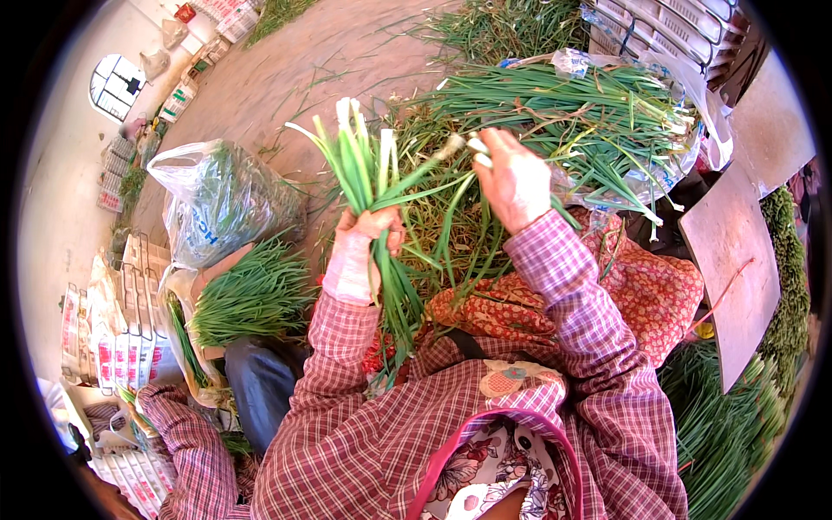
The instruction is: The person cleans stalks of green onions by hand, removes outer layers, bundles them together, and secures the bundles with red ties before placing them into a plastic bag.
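My left hand (373, 230) is closed around a bunch of green onions (360, 169). Their white ends point up and away from me, and the green leaves hang below the fist. To the right, my right hand (517, 182) pinches a few green onion stalks, whose pale ends show at the fingertips. The lower parts of those stalks are partly hidden by the hand. Beyond my right hand, a large heap of green onions (555, 100) lies on clear plastic. Trimmed leaves and straw-like scraps (425, 238) cover the ground between my arms.
A filled clear plastic bag (230, 204) stands at the left, above a bundle of green leaves (251, 299). White crates (667, 26) are stacked at the far right. Flat boards (737, 260) lean at the right, near more greens (719, 425). Another person's checked sleeve (191, 451) shows lower left.
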Available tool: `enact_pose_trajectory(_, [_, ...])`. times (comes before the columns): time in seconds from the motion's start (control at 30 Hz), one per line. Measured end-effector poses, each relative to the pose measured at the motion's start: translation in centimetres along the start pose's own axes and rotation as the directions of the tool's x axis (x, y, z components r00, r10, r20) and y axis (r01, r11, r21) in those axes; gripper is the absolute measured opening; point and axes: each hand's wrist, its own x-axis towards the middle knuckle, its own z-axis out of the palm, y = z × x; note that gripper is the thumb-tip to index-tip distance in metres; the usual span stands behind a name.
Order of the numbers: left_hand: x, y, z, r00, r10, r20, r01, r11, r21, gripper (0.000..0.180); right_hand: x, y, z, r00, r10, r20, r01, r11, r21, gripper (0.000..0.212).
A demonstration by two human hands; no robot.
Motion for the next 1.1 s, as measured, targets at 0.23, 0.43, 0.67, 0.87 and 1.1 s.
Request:
enact_pose_trajectory(0.23, [-0.4,-0.4,-1.8,0.996,0.065,-0.065,-0.063,0.997,0.040,0.031,2.4,2.9,-4.6,0.978,0.170,-0.122,-0.097,0.884,0.456,0.012])
enact_pose_trajectory(0.43, [0.2,-1.6,-0.2,1.000,0.026,-0.016,-0.025,0.996,0.083,0.030,0.9,-3.3,-4.0,0.996,-0.086,-0.022,0.078,0.720,0.690,0.014])
enact_pose_trajectory(0.67, [-0.4,-1.8,1.2,0.999,0.001,0.046,-0.005,0.997,0.077,0.034,-0.1,-4.6,-0.5,0.987,-0.012,0.161,-0.080,0.828,0.555,0.027])
enact_pose_trajectory(0.87, [-0.3,-1.5,1.8,0.996,0.041,-0.080,-0.039,0.999,0.025,0.042,0.0,-2.4,0.7,0.982,0.066,0.176,-0.186,0.494,0.849,0.018])
enact_pose_trajectory(1.1, [0.8,-0.7,-2.4,0.995,0.051,-0.090,-0.050,0.999,0.010,0.033,3.1,1.9,-9.5,0.913,0.327,-0.245,-0.102,0.763,0.639,0.019])
